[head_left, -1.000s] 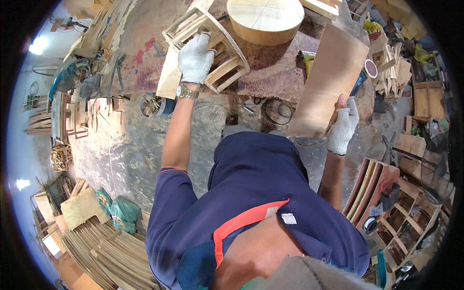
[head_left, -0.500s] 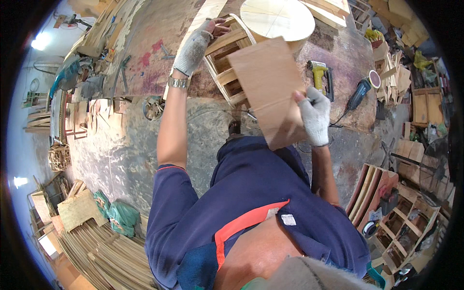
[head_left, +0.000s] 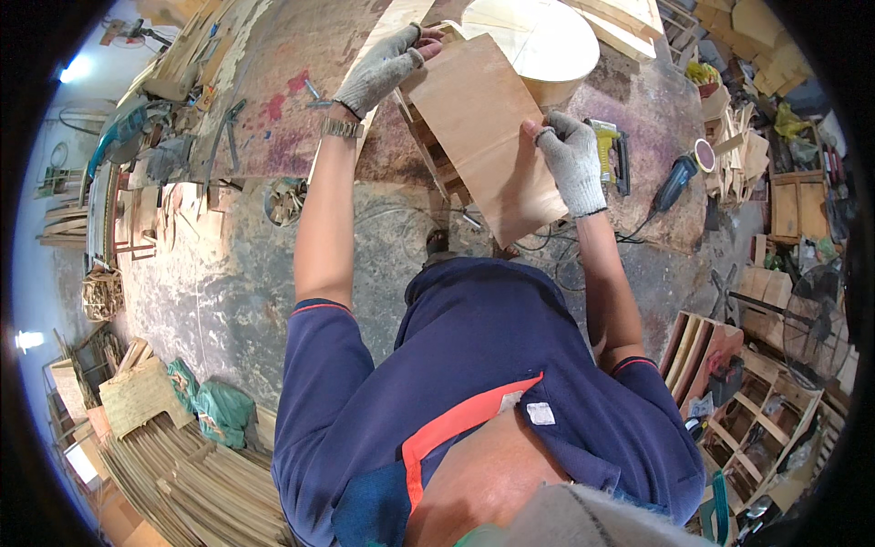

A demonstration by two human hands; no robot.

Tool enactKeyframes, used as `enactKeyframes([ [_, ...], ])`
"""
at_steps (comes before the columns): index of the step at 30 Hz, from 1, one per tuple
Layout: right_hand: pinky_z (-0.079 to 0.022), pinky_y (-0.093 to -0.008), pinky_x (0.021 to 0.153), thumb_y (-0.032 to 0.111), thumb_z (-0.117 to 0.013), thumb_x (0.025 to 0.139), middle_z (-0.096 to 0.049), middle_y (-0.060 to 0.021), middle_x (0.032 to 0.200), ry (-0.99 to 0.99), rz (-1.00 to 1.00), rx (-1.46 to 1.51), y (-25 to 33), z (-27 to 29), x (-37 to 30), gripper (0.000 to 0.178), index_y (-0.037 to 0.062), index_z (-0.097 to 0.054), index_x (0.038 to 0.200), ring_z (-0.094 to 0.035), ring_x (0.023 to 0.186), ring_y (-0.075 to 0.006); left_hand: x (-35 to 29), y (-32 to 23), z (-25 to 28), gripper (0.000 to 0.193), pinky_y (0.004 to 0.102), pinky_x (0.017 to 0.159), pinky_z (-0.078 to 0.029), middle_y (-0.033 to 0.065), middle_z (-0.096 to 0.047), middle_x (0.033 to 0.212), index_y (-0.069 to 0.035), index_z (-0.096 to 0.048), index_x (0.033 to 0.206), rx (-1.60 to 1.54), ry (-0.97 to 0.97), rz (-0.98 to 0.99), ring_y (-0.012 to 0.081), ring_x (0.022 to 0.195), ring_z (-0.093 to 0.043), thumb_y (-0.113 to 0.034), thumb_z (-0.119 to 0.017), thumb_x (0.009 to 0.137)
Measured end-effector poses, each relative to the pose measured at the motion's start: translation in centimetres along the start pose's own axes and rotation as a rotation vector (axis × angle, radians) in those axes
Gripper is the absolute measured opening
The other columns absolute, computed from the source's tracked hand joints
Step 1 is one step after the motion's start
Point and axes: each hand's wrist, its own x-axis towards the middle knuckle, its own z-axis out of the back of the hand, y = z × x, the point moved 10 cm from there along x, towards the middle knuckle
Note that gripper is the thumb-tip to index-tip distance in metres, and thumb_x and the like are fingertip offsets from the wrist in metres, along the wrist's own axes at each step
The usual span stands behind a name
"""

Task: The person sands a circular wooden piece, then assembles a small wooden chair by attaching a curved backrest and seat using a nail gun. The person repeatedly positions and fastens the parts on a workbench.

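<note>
A thin brown plywood panel [head_left: 488, 132] slants over an open slatted wooden frame [head_left: 427, 146], covering most of it. My right hand [head_left: 572, 162], in a grey fingerless glove, pinches the panel's right edge, thumb on its upper face. My left hand [head_left: 387, 68], gloved the same way and with a metal watch at the wrist, is at the frame's far end beside the panel's upper left corner. Its fingers are stretched and somewhat apart; whether they touch the panel or only the frame, I cannot tell.
A round drum with a pale top [head_left: 533, 36] stands just beyond the panel. To the right lie a yellow-green nail gun [head_left: 609, 150] and a corded blue grinder [head_left: 679, 178]. Hand tools [head_left: 228, 128] lie on the left of the worktable; bundled wood strips [head_left: 205, 465] are at lower left.
The panel has shifted left and away from me, now covering more of the frame. My right hand moved with it. My left hand moved slightly right, toward the panel's corner.
</note>
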Motion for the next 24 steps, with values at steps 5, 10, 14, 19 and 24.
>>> enactKeyframes([
  [5,-0.044,-0.0335,0.058,0.03,-0.078,0.091,-0.055,-0.0031,0.061,0.067,-0.085,0.039,-0.6,-3.1,-0.4,0.034,-0.0004,-0.067,0.079,-0.051,0.059,-0.0101,0.1,-0.5,0.0,0.043,0.0285,0.1,-0.052,0.009,-0.071,0.122,0.005,-0.064,0.133,0.145,0.044,-0.002,0.014,0.113,-0.065,-0.022,-0.069,0.1],
  [10,-0.044,-0.0355,0.057,0.031,-0.077,0.091,-0.057,-0.0045,0.061,0.075,-0.109,0.038,-1.1,-4.1,-0.4,0.035,-0.0003,-0.068,0.078,-0.052,0.059,-0.0114,0.0,-0.4,0.3,0.041,0.0296,0.093,-0.054,0.0064,-0.076,0.111,0.001,-0.072,0.127,0.245,0.049,0.052,0.0133,0.101,-0.068,-0.025,-0.075,0.095],
  [14,-0.043,-0.0359,0.056,0.031,-0.077,0.091,-0.056,-0.0037,0.06,0.061,-0.086,0.019,-0.6,-3.9,0.1,0.036,0.0,-0.067,0.077,-0.05,0.058,-0.0115,0.1,-0.9,0.6,0.037,0.0294,0.088,-0.056,0.0057,-0.079,0.105,-0.006,-0.076,0.126,0.466,0.004,0.099,0.0109,0.093,-0.069,-0.027,-0.075,0.095],
  [19,-0.042,-0.0354,0.056,0.029,-0.078,0.091,-0.052,-0.0028,0.059,0.046,-0.075,0.106,-0.3,-3.8,0.1,0.036,0.0001,-0.065,0.075,-0.048,0.058,-0.0104,0.2,0.3,0.7,0.047,0.0312,0.095,-0.056,0.0066,-0.077,0.12,-0.001,-0.069,0.136,0.669,0.066,0.205,0.0142,0.107,-0.071,-0.029,-0.072,0.099],
  [24,-0.041,-0.0336,0.055,0.027,-0.078,0.092,-0.051,-0.0013,0.059,0.035,-0.118,0.061,-1.2,-4.0,0.2,0.037,0.0008,-0.062,0.071,-0.046,0.059,-0.0085,0.5,-0.4,1.6,0.048,0.0332,0.091,-0.056,0.011,-0.078,0.119,-0.008,-0.068,0.139,0.349,0.164,0.16,0.0185,0.103,-0.073,-0.031,-0.072,0.097],
])
